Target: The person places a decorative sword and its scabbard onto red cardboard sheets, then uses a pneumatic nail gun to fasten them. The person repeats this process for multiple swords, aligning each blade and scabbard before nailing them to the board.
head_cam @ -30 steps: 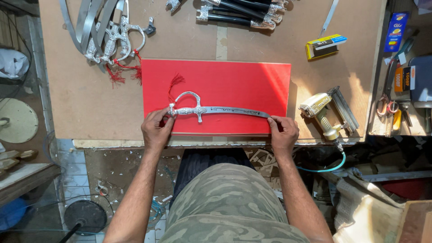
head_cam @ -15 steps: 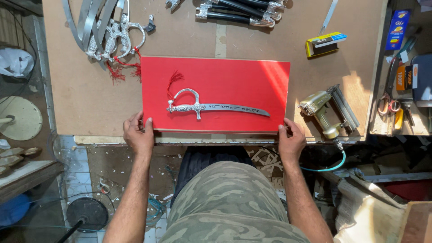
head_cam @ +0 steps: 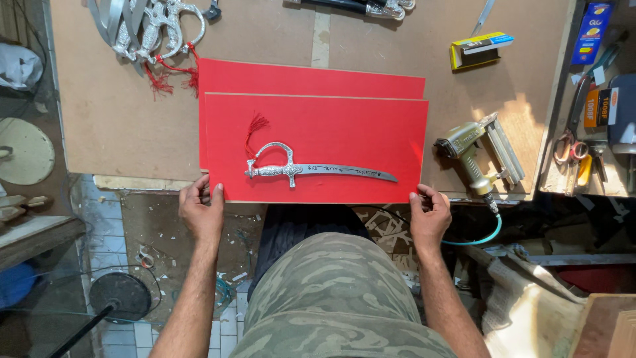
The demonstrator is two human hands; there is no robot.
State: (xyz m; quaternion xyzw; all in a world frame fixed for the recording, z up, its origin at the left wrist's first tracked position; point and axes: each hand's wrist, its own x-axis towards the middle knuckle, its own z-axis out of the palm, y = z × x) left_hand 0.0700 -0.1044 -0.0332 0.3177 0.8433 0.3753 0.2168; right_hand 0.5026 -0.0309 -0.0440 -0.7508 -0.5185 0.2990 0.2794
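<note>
We hold the upper red board (head_cam: 331,132) by its near edge with both hands. The fingers of our left hand (head_cam: 202,211) are curled and pinch the near left corner, the thumb (head_cam: 218,192) on the top face and the others below. The fingers of our right hand (head_cam: 430,215) pinch the near right corner in the same way, thumb on top. The board is partly over the edge of the table (head_cam: 119,126) and juts toward us. On it lies a small silver sword (head_cam: 311,170), the curved blade pointing to the right, the guard and a red tassel (head_cam: 254,129) at the left. Under this board, a second red board (head_cam: 311,78) shows along the far side, a little shifted. To the right on the table stands a pneumatic stapler (head_cam: 477,156) with a green hose (head_cam: 477,238). At the far left corner lies a bundle of silver swords (head_cam: 146,26) with red tassels. Near the far right lies a yellow and blue box (head_cam: 480,50).
</note>
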